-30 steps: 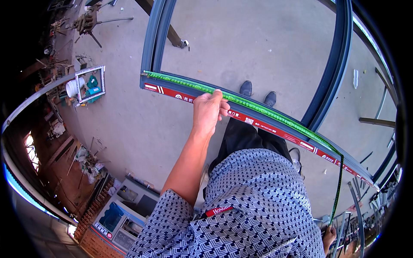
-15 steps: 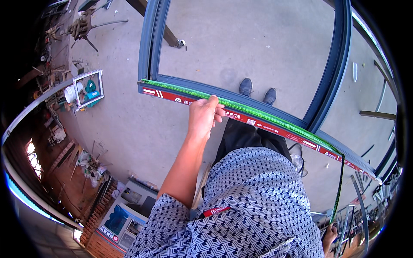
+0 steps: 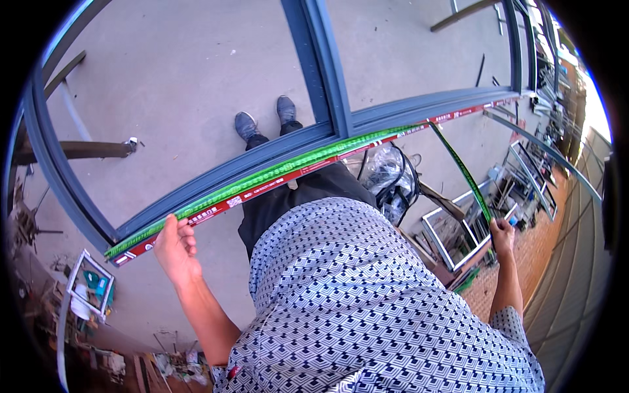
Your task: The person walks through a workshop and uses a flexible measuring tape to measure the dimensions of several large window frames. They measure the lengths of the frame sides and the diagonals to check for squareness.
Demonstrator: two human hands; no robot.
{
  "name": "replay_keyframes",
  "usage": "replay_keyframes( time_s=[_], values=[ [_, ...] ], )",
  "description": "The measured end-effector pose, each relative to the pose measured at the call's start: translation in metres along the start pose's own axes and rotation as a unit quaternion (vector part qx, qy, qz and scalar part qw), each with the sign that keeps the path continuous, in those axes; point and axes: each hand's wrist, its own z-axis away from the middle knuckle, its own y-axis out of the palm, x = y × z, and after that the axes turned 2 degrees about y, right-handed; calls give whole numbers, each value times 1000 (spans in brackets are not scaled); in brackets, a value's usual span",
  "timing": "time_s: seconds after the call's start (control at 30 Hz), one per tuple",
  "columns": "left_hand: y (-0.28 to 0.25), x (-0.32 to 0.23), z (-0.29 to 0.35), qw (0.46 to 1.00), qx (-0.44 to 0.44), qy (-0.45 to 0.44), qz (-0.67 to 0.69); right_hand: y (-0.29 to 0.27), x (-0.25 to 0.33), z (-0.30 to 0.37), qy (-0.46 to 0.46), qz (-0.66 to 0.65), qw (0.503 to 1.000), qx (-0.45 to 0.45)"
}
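A green tape measure blade (image 3: 288, 165) lies along the near rail of a dark grey-blue metal frame (image 3: 262, 159), above a strip of red printed film (image 3: 275, 181). Near the frame's left corner, my left hand (image 3: 178, 254) has its thumb on the blade and its fingers curled at the rail's edge. Farther right, the blade leaves the rail, bends and slants down to my right hand (image 3: 502, 237). That hand is closed around the tape measure; its case is hidden. Beside it shows a thin white stick-like item with a blue end (image 3: 513, 219).
A clear plastic bag (image 3: 390, 183) with black edging is beyond my waist. White-edged frames (image 3: 445, 259) and metal lengths stand at the right. Brown supports (image 3: 105, 149) are under the frame. At the lower left, a small white frame (image 3: 71, 278) stands near scattered goods.
The view has swung right, so more of the frame's right side shows. My right hand, barely visible before, now shows fully with the tape. My left hand stays on the blade near the left corner.
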Motion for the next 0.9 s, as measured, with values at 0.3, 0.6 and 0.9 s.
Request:
replay_keyframes(
  time_s=[0.3, 0.6, 0.9],
  values=[
    [3, -12, -6, 999, -36, 1, -41, 31, 16, 32, 71, -81, 994, 21],
    [-9, -13, -13, 999, -36, -4, -21, 43, 16, 37, 79, -92, 992, 27],
    [-19, -19, -18, 999, -19, -9, -39, 49, 19, 39, 80, -79, 993, 27]
  ],
)
